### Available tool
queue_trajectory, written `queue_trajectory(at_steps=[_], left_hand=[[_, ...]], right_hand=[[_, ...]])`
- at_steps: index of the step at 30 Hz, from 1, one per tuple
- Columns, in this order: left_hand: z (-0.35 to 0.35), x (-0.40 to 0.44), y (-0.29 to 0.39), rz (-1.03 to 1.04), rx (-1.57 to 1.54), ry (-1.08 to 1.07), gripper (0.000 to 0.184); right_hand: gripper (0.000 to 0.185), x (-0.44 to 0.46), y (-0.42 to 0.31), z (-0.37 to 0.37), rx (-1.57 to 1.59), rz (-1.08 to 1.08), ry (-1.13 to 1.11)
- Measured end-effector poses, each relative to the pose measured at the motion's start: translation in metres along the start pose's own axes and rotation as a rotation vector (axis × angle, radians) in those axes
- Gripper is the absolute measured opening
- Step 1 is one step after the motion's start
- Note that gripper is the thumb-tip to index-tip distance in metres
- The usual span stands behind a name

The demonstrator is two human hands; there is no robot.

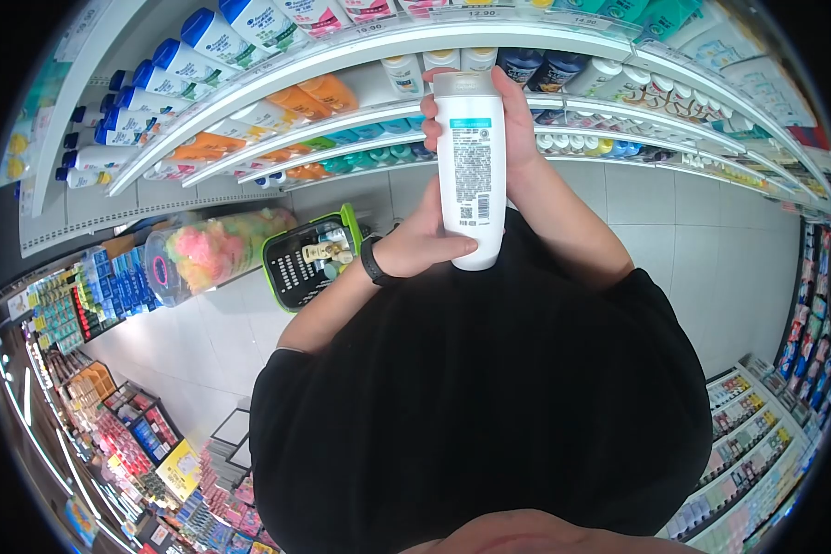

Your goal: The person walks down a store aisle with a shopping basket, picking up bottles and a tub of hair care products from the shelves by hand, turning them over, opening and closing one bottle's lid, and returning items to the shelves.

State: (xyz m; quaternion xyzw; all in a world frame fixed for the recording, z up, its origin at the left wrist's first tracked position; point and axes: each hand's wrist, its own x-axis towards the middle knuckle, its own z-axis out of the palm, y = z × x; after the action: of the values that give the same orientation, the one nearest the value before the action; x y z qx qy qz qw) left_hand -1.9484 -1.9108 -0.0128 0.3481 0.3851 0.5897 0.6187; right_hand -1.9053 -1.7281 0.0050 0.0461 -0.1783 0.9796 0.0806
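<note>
Both my hands hold a white toiletry bottle (472, 166) upright in front of my chest. Its printed side faces me, with a turquoise band near the top, small text, a barcode and a grey cap. Low on the bottle, my left hand (427, 233) is closed round its side, the thumb lying across the front. My right hand (515, 115) grips the upper part from the right, and its fingertips show past the left edge beside the cap. A black band (374, 261) circles my left wrist.
Ahead, curved shelves (360, 44) carry rows of bottles, with blue-capped white bottles (194, 66) at the left. A black shopping basket with a green rim (277, 294) stands on the floor, holding some items. Beside it is a clear bin of colourful puffs (217, 249).
</note>
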Motion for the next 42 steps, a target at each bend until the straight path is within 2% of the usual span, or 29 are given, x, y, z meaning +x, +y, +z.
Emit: queue_trajectory(at_steps=[5, 8, 10, 11, 12, 14, 15, 17, 18, 19, 20, 21, 22, 25, 27, 30, 32, 34, 36, 38, 39, 41, 42], left_hand=[[0.000, 0.001, 0.003, -0.009, 0.021, 0.001, 0.083], [-0.002, 0.005, 0.001, 0.019, -0.081, 0.002, 0.082], [-0.009, 0.009, -0.008, 0.035, -0.093, 0.128, 0.079], [-0.007, 0.009, -0.005, 0.029, -0.104, 0.244, 0.077], [-0.006, 0.008, 0.000, -0.005, 0.015, 0.322, 0.076], [0.001, 0.010, 0.007, 0.119, 0.393, 0.488, 0.068], [0.001, 0.009, 0.007, 0.125, 0.393, 0.500, 0.068], [-0.004, 0.010, 0.008, 0.029, 0.278, 0.536, 0.056], [-0.009, 0.009, 0.002, 0.032, 0.274, 0.541, 0.056], [-0.013, 0.007, -0.001, 0.074, 0.030, 0.531, 0.049], [-0.016, 0.005, -0.004, 0.114, -0.211, 0.515, 0.043], [-0.016, 0.001, -0.006, 0.142, -0.314, 0.506, 0.043], [-0.016, -0.001, -0.003, 0.143, -0.314, 0.507, 0.043], [-0.018, -0.006, -0.001, 0.155, -0.422, 0.403, 0.044], [-0.019, -0.004, -0.010, 0.139, -0.129, 0.600, 0.041], [-0.022, -0.004, -0.006, 0.138, -0.197, 0.549, 0.042], [-0.055, -0.016, -0.023, 0.117, -0.150, 0.533, 0.044], [-0.084, -0.038, -0.043, 0.159, 0.241, 0.928, 0.049], [-0.118, -0.076, -0.070, 0.088, 0.422, 1.201, 0.056], [-0.154, -0.120, -0.111, -0.020, 0.693, 1.306, 0.060], [-0.163, -0.141, -0.129, -0.019, 0.686, 1.313, 0.060], [-0.169, -0.177, -0.158, -0.324, 0.846, 1.270, 0.067], [-0.166, -0.187, -0.169, -0.323, 0.841, 1.279, 0.067]], right_hand=[[0.072, 0.001, 0.000, -0.001, 0.034, 0.003, -0.032], [0.073, 0.003, -0.003, 0.000, 0.037, 0.032, -0.004], [0.072, 0.004, -0.003, 0.002, 0.008, -0.022, 0.075], [0.065, 0.003, -0.004, 0.004, -0.082, -0.086, 0.193], [0.065, 0.003, -0.005, 0.005, -0.081, -0.067, 0.182], [0.052, 0.006, -0.006, 0.014, -0.497, -0.212, 0.585], [0.045, 0.004, -0.003, 0.023, -0.464, -0.296, 0.697], [0.044, 0.005, 0.006, 0.028, -0.520, -0.315, 0.697], [0.043, 0.004, 0.009, 0.028, -0.574, -0.341, 0.708], [0.041, 0.005, 0.008, 0.026, -0.551, -0.277, 0.607], [0.041, 0.006, 0.006, 0.024, -0.554, -0.276, 0.609], [0.042, 0.008, 0.002, 0.020, -0.588, -0.195, 0.577], [0.043, 0.010, 0.001, 0.019, -0.620, -0.115, 0.543], [0.047, 0.018, 0.002, 0.026, -0.665, -0.083, 0.485], [0.048, 0.021, 0.006, 0.022, -0.794, -0.078, 0.480], [0.051, 0.024, 0.003, 0.015, -0.976, -0.005, 0.450], [0.052, 0.025, 0.004, 0.016, -1.202, -0.103, 0.384], [0.051, 0.030, 0.008, 0.023, -1.213, -0.070, 0.357], [0.054, 0.035, 0.014, 0.021, -1.566, -0.044, 0.276], [0.053, 0.046, 0.025, 0.001, -1.664, -0.014, 0.294], [0.052, 0.053, 0.032, -0.003, -1.778, -0.067, 0.247], [0.051, 0.067, 0.045, -0.012, -1.893, -0.121, 0.181], [0.050, 0.072, 0.051, -0.019, -2.006, -0.172, 0.112]])
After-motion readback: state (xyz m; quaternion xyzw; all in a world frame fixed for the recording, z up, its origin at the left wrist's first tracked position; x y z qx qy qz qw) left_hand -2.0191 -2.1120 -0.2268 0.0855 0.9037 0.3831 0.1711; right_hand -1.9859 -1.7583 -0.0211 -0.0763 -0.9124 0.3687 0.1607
